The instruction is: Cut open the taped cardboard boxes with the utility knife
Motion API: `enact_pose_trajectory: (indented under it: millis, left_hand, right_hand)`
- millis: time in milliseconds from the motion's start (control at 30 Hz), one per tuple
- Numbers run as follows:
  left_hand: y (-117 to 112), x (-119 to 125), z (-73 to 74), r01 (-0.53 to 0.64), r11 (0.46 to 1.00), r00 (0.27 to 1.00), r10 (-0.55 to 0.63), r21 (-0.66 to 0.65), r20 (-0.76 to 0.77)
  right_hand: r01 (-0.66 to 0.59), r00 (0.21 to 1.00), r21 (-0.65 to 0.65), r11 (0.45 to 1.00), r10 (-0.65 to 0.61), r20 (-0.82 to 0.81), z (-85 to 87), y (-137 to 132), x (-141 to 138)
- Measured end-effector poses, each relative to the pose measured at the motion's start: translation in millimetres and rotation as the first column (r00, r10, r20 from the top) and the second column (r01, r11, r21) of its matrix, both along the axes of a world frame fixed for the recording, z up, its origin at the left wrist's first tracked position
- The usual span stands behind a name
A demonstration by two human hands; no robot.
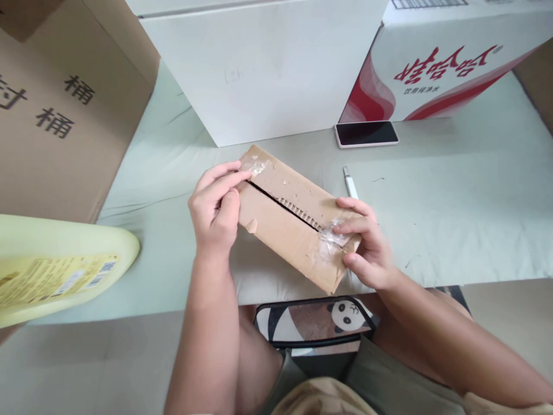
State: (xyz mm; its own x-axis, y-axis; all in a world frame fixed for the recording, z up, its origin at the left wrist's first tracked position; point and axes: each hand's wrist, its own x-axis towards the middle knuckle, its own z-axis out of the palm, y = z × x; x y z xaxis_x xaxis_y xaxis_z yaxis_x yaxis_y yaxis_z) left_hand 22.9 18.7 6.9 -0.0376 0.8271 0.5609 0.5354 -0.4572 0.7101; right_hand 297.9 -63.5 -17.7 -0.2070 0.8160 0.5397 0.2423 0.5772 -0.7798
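Observation:
A small brown cardboard box (276, 216) is held tilted near the table's front edge. A dark slit runs along its upper face between two flaps, with torn corrugation beside it. Clear tape patches sit at both ends of the slit. My left hand (218, 204) grips the far left end, fingertips on the tape. At the other end my right hand (367, 245) has its thumb on the near edge and fingers over the taped corner. Just beyond the right fingers, a white box cutter (349, 183) lies on the table, its lower part hidden.
The table has a pale green cloth (432, 213). Behind stand a large white box (268, 69) and a red-and-white carton (449, 69), with a phone (366, 134) before them. A tall brown carton (64, 132) and a yellow bottle (64, 265) are at left.

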Motion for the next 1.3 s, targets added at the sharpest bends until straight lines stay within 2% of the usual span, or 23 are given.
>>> enact_pose_trajectory:
  millis: [200,333,600,767,933,1033,1133,1233,1300]
  left_hand:
    - [-1.2,2.0,-0.3,0.012,0.999,0.999,-0.013,0.032,0.049]
    - [-1.6,1.7,-0.7,-0.016,1.000,0.999,0.016,0.001,0.031]
    - [-0.4,0.4,-1.6,0.007,1.000,0.999,-0.008,0.022,0.041]
    - [-1.4,-2.0,-0.3,0.009,1.000,0.996,-0.011,0.025,0.083]
    - [2.9,-19.1,-8.8,-0.066,0.997,0.983,0.058,0.040,0.172]
    - [3.6,-28.8,-13.6,-0.092,0.992,0.977,0.072,0.090,0.201]
    - [1.1,-38.1,-13.2,-0.084,0.991,0.989,0.070,0.104,0.132]
    - [1.6,-52.5,-13.4,-0.071,0.995,0.995,0.066,0.069,0.073]
    - [5.4,-61.0,-17.5,-0.035,0.999,0.997,0.035,-0.004,0.070]
  right_hand:
    - [0.016,1.000,0.010,1.000,-0.016,0.003,-0.7,-0.5,-0.4]
    - [0.014,1.000,-0.001,1.000,-0.014,0.021,0.7,-0.3,0.2]
    - [-0.016,1.000,-0.028,0.999,0.016,-0.025,-2.6,-1.0,1.1]
    - [0.022,0.968,-0.161,0.987,-0.062,-0.245,-10.5,-1.4,3.5]
    - [0.086,0.946,-0.336,0.938,-0.182,-0.267,-24.9,5.3,8.2]
    - [0.038,0.963,-0.451,0.892,-0.154,-0.223,-30.0,8.3,8.9]
    - [-0.039,0.980,-0.527,0.849,-0.069,-0.184,-30.3,7.7,7.9]
    - [-0.098,0.965,-0.512,0.853,-0.045,-0.259,-28.8,5.8,5.9]
    - [-0.158,0.941,-0.458,0.875,-0.008,-0.339,-26.0,4.7,4.1]
